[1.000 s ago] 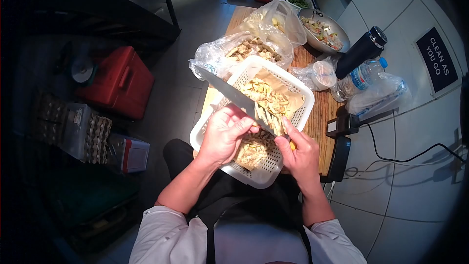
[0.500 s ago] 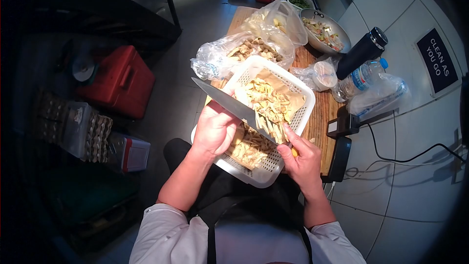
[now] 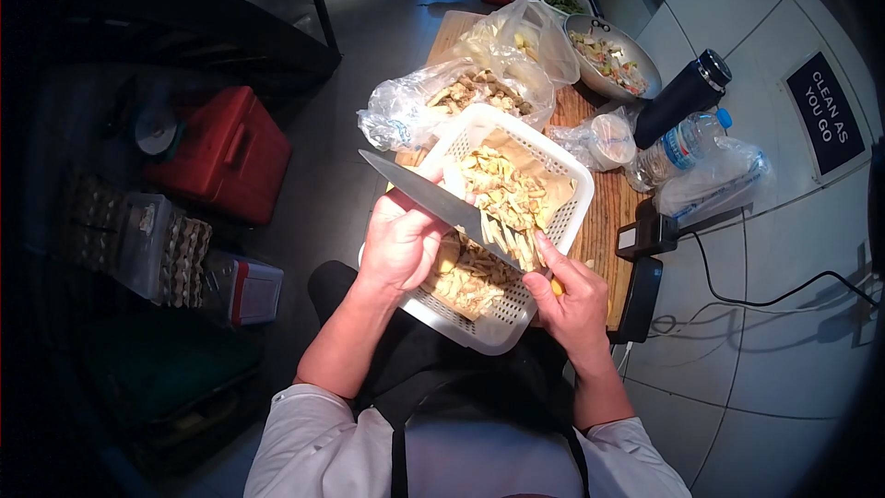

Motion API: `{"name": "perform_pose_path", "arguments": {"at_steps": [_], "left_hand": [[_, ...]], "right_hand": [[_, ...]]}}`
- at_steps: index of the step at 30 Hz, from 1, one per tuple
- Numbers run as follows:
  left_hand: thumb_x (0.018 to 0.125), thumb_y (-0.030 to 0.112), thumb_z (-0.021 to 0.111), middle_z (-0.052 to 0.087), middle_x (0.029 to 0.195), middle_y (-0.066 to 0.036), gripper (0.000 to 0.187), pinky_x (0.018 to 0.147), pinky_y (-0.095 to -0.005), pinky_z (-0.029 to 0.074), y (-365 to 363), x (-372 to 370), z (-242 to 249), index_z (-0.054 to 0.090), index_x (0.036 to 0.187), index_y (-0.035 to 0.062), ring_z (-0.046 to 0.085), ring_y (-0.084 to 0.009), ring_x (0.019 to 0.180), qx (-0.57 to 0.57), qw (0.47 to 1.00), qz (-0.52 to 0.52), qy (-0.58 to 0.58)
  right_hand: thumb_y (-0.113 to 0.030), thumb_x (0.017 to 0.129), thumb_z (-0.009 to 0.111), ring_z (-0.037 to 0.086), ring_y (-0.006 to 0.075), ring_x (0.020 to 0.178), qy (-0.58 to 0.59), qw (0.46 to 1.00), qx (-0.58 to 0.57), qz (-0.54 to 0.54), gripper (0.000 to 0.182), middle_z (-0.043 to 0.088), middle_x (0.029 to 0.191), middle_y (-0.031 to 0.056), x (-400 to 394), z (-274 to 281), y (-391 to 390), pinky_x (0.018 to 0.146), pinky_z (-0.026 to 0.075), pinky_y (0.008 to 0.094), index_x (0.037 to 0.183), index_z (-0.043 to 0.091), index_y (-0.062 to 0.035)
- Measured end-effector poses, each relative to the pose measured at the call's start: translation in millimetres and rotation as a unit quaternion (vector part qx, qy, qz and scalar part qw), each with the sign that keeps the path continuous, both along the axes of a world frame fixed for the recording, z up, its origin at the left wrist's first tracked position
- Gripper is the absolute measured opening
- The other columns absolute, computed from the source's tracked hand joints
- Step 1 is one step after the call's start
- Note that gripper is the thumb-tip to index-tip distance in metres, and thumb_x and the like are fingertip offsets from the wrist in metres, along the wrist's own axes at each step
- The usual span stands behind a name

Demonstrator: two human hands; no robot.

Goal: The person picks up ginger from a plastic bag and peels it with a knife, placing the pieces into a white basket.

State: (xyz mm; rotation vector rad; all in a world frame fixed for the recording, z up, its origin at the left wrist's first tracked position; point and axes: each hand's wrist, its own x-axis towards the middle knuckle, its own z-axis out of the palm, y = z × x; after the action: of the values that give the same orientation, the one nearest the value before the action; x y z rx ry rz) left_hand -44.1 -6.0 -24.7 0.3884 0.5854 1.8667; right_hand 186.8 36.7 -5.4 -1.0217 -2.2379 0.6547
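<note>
My right hand (image 3: 567, 295) grips a large kitchen knife (image 3: 429, 189) by its yellow handle, with the blade pointing up and to the left. Behind the blade, the fingers of my left hand (image 3: 401, 244) are curled and partly hidden; what they hold cannot be made out. Under both hands a white perforated basket (image 3: 579, 207) rests partly on the wooden table (image 3: 595, 290) and partly over my lap. Pale yellow sliced pieces, which look like ginger (image 3: 502, 184), lie in its far part on a brown lining. More finely cut pieces (image 3: 470, 286) lie in the near part.
Beyond the basket are plastic bags of pale root pieces (image 3: 479, 92) and a pan of chopped food (image 3: 608, 60). On the right stand a dark flask (image 3: 682, 101), a water bottle (image 3: 682, 148) and a power strip (image 3: 638, 300). Red cooler (image 3: 226, 152) and egg trays (image 3: 184, 258) are left.
Almost nothing differs. The view has shifted very slightly, while both hands, the knife and the basket keep the same arrangement.
</note>
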Motion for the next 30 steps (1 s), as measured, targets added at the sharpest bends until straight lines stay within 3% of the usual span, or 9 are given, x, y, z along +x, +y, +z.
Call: {"name": "perform_pose_path", "arguments": {"at_steps": [4, 7, 10, 13, 16, 23, 30], "left_hand": [[0.093, -0.010, 0.053, 0.063, 0.118, -0.019, 0.037, 0.096, -0.0369, 0.056, -3, 2, 7, 0.050, 0.129, -0.0154, 0.065, -0.0245, 0.108, -0.032, 0.999, 0.007, 0.022], [0.094, -0.007, 0.054, 0.064, 0.120, -0.019, 0.039, 0.093, -0.0347, 0.057, -2, 2, 1, 0.050, 0.133, -0.0134, 0.067, -0.0238, 0.102, -0.013, 1.000, 0.003, 0.022], [0.096, -0.001, 0.058, 0.066, 0.115, -0.013, 0.025, 0.088, -0.0329, 0.056, -6, 5, 0, 0.060, 0.121, -0.0050, 0.067, -0.0185, 0.098, -0.019, 0.999, -0.031, 0.015], [0.097, 0.000, 0.058, 0.067, 0.110, -0.012, 0.025, 0.084, -0.0310, 0.057, -11, 10, 4, 0.060, 0.121, -0.0054, 0.067, -0.0185, 0.094, -0.026, 0.995, -0.088, 0.027], [0.095, 0.000, 0.060, 0.069, 0.111, -0.016, 0.039, 0.082, -0.0308, 0.059, -12, 10, -1, 0.053, 0.133, -0.0097, 0.069, -0.0187, 0.091, -0.025, 0.995, -0.090, 0.047], [0.097, 0.001, 0.058, 0.067, 0.112, -0.012, 0.029, 0.085, -0.0316, 0.055, -10, 14, 5, 0.058, 0.125, -0.0065, 0.066, -0.0180, 0.096, -0.043, 0.995, -0.046, 0.072], [0.096, 0.002, 0.059, 0.067, 0.110, -0.016, 0.028, 0.083, -0.0316, 0.055, -12, 8, -11, 0.057, 0.123, -0.0069, 0.067, -0.0200, 0.092, -0.024, 0.990, -0.103, 0.098]], "right_hand": [[-0.032, 0.085, 0.078, 0.069, 0.0284, 0.071, -0.010, 1.000, 0.000, -0.003, 0.050, 0.071, 0.085, 0.0145, 0, 1, 0, 0.066, 0.054, 0.0368, 0.129, 0.068, -0.0102], [-0.032, 0.085, 0.079, 0.069, 0.0283, 0.071, 0.000, 1.000, 0.007, -0.007, 0.050, 0.071, 0.084, 0.0141, -2, 0, -1, 0.065, 0.054, 0.0366, 0.128, 0.068, -0.0102], [-0.031, 0.085, 0.079, 0.069, 0.0282, 0.069, 0.006, 1.000, 0.024, -0.011, 0.049, 0.071, 0.082, 0.0138, -4, -1, 0, 0.064, 0.053, 0.0367, 0.128, 0.069, -0.0101], [-0.031, 0.084, 0.079, 0.069, 0.0280, 0.067, 0.013, 0.999, 0.030, -0.017, 0.050, 0.070, 0.080, 0.0136, -4, -2, 5, 0.062, 0.053, 0.0368, 0.128, 0.069, -0.0102], [-0.032, 0.084, 0.079, 0.068, 0.0279, 0.066, 0.039, 0.999, 0.018, -0.009, 0.050, 0.070, 0.078, 0.0134, -5, -2, 6, 0.061, 0.053, 0.0369, 0.128, 0.068, -0.0104], [-0.033, 0.085, 0.079, 0.068, 0.0282, 0.066, 0.024, 0.999, 0.023, -0.006, 0.051, 0.069, 0.078, 0.0137, -4, -3, 4, 0.061, 0.053, 0.0369, 0.129, 0.068, -0.0106], [-0.027, 0.087, 0.077, 0.070, 0.0299, 0.071, 0.020, 0.999, 0.013, -0.032, 0.046, 0.070, 0.082, 0.0159, -1, -9, 12, 0.065, 0.054, 0.0366, 0.128, 0.068, -0.0091]]}}
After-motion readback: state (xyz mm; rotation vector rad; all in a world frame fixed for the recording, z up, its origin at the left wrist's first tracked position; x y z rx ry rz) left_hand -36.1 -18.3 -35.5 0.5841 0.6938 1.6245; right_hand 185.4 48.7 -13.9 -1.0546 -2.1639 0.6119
